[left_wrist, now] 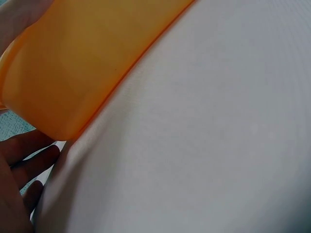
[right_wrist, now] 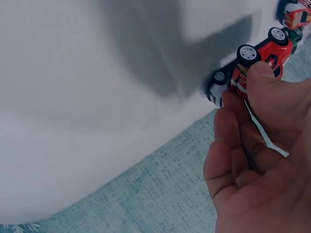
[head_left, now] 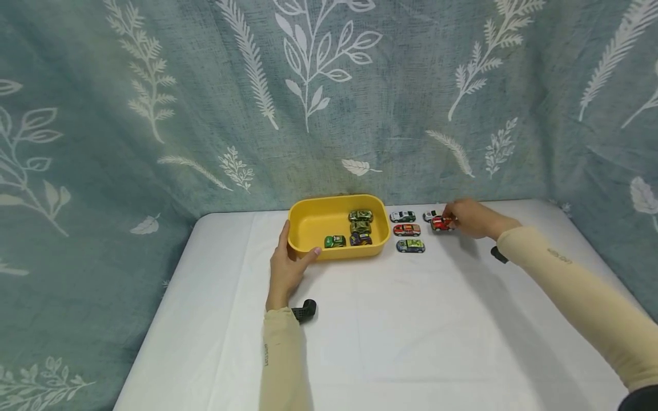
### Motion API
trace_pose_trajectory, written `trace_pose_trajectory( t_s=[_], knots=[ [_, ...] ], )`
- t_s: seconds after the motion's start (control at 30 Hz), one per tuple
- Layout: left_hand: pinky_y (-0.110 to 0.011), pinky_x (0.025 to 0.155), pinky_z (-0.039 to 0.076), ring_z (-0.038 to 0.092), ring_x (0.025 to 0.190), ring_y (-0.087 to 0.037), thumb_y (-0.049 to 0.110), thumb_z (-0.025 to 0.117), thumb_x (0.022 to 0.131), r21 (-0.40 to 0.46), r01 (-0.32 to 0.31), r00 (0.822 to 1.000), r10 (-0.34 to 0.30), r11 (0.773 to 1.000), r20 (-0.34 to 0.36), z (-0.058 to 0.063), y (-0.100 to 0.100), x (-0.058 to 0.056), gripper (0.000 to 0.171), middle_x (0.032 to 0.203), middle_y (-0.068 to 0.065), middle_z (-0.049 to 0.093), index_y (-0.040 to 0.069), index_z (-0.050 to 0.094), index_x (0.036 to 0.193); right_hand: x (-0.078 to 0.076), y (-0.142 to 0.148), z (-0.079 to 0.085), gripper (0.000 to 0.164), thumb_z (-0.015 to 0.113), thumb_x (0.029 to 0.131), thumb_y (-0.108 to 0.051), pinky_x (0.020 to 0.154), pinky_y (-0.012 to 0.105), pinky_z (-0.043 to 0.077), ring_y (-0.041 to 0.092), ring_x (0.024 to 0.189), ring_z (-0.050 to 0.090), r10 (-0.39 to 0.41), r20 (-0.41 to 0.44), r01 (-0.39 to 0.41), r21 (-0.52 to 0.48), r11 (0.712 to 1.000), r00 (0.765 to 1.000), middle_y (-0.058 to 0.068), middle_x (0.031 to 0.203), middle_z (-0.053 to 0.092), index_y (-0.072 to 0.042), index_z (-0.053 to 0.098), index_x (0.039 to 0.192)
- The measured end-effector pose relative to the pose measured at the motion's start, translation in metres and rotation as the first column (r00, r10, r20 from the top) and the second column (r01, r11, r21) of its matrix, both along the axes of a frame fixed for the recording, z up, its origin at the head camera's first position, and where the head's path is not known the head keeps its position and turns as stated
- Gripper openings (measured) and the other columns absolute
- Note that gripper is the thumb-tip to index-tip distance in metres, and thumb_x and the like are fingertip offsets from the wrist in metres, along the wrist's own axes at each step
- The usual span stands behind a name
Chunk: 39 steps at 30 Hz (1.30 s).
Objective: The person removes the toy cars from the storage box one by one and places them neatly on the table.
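- The right hand [head_left: 474, 218] pinches a red toy car [head_left: 441, 223] between thumb and fingertips; whether its wheels touch the white tabletop [head_left: 380, 319] I cannot tell.
- That car sits to the right of the tray, close against a white toy car [head_left: 429, 215] that it partly hides; a small sideways slip could knock this neighbour out of place.
- The pinch covers only part of the smooth body, so a loosened thumb could let the red car drop or roll.
- The left hand [head_left: 284, 271] is part-open around the near left corner of the yellow tray [head_left: 303, 202], thumb at the near rim, fingers along the outer side; a hard push could drive the tray's right wall into the closest loose cars.
- Inside the tray, two green-patterned cars [head_left: 360, 216] and a dark purple car [head_left: 361, 239] line the right side, with a bright green car [head_left: 335, 241] to their left.
- Just outside stand a white-and-green car [head_left: 402, 217], an orange-red car [head_left: 406, 230] and a grey-and-lime car [head_left: 410, 246].
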<state>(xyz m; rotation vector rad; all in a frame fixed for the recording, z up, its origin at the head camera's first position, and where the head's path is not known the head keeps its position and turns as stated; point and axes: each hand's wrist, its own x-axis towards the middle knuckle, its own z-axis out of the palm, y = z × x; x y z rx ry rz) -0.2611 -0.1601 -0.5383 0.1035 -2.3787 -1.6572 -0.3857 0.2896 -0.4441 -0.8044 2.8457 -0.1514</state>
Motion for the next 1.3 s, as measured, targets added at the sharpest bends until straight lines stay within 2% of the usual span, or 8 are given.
trace_pose_trajectory(
  t_s=[0.23, 0.43, 0.67, 0.87, 1.0, 1.1, 1.3],
  knots=[
    [-0.037, 0.130, 0.035, 0.041, 0.156, -0.022, 0.051, 0.088, 0.084, -0.006, -0.009, 1.000, 0.009, 1.000, 0.007, 0.002, 0.001, 0.001, 0.110, 0.172, -0.004, 0.036, 0.036, 0.022, 0.170, 0.000, 0.005, -0.013, 0.023, 0.067, 0.097, 0.002, 0.092, 0.057, 0.059, 0.036, 0.099, 0.068, 0.035, -0.029, -0.035, -0.008, 0.999, 0.999, 0.017, 0.103, 0.071, 0.008, 0.070, 0.119],
    [-0.037, 0.130, 0.035, 0.041, 0.156, -0.021, 0.052, 0.089, 0.084, -0.011, -0.013, 1.000, 0.013, 1.000, 0.017, 0.003, 0.001, 0.001, 0.110, 0.172, -0.002, 0.036, 0.036, 0.022, 0.170, -0.002, 0.008, -0.021, 0.022, 0.069, 0.096, 0.002, 0.092, 0.057, 0.058, 0.036, 0.097, 0.068, 0.047, -0.049, -0.049, -0.027, 0.998, 0.998, 0.015, 0.101, 0.070, 0.006, 0.071, 0.118],
    [-0.036, 0.129, 0.036, 0.041, 0.156, -0.020, 0.052, 0.089, 0.084, -0.001, -0.015, 1.000, 0.015, 1.000, 0.013, 0.004, 0.000, 0.000, 0.110, 0.173, -0.002, 0.036, 0.037, 0.022, 0.170, -0.002, 0.006, -0.019, 0.027, 0.069, 0.098, 0.000, 0.095, 0.059, 0.057, 0.040, 0.104, 0.067, 0.027, -0.032, -0.028, -0.018, 0.999, 0.999, 0.017, 0.106, 0.071, 0.006, 0.069, 0.124],
    [-0.036, 0.129, 0.036, 0.041, 0.156, -0.021, 0.050, 0.089, 0.084, -0.005, -0.014, 1.000, 0.014, 1.000, 0.011, 0.004, 0.000, 0.002, 0.110, 0.172, -0.002, 0.036, 0.037, 0.022, 0.170, 0.001, 0.008, -0.017, 0.034, 0.074, 0.096, -0.003, 0.095, 0.060, 0.057, 0.041, 0.107, 0.068, 0.039, -0.015, -0.040, -0.053, 0.998, 0.999, 0.018, 0.110, 0.072, 0.007, 0.068, 0.128],
    [-0.036, 0.129, 0.036, 0.040, 0.156, -0.020, 0.050, 0.089, 0.084, 0.000, -0.001, 1.000, 0.001, 1.000, 0.018, 0.002, 0.001, 0.003, 0.110, 0.173, -0.002, 0.035, 0.036, 0.022, 0.170, 0.008, 0.008, -0.011, 0.040, 0.079, 0.095, -0.011, 0.093, 0.061, 0.057, 0.042, 0.109, 0.069, 0.017, -0.021, -0.018, -0.060, 0.998, 1.000, 0.020, 0.115, 0.073, 0.006, 0.067, 0.129],
    [-0.035, 0.129, 0.036, 0.040, 0.156, -0.020, 0.049, 0.089, 0.084, 0.004, 0.000, 1.000, 0.000, 1.000, 0.015, 0.002, 0.001, 0.003, 0.110, 0.173, -0.002, 0.035, 0.035, 0.022, 0.170, 0.013, -0.001, 0.001, 0.038, 0.080, 0.096, -0.017, 0.091, 0.061, 0.058, 0.042, 0.109, 0.068, 0.007, -0.047, -0.011, -0.089, 0.996, 0.999, 0.022, 0.116, 0.072, 0.004, 0.069, 0.126],
    [-0.036, 0.129, 0.035, 0.041, 0.156, -0.020, 0.048, 0.090, 0.084, 0.014, -0.002, 1.000, 0.002, 1.000, 0.005, 0.003, -0.001, 0.002, 0.110, 0.173, -0.003, 0.035, 0.035, 0.022, 0.170, 0.020, -0.049, 0.022, 0.032, 0.076, 0.100, -0.027, 0.094, 0.060, 0.055, 0.041, 0.113, 0.062, 0.016, -0.140, -0.040, -0.169, 0.985, 0.990, 0.021, 0.120, 0.067, -0.003, 0.074, 0.122]
  ],
)
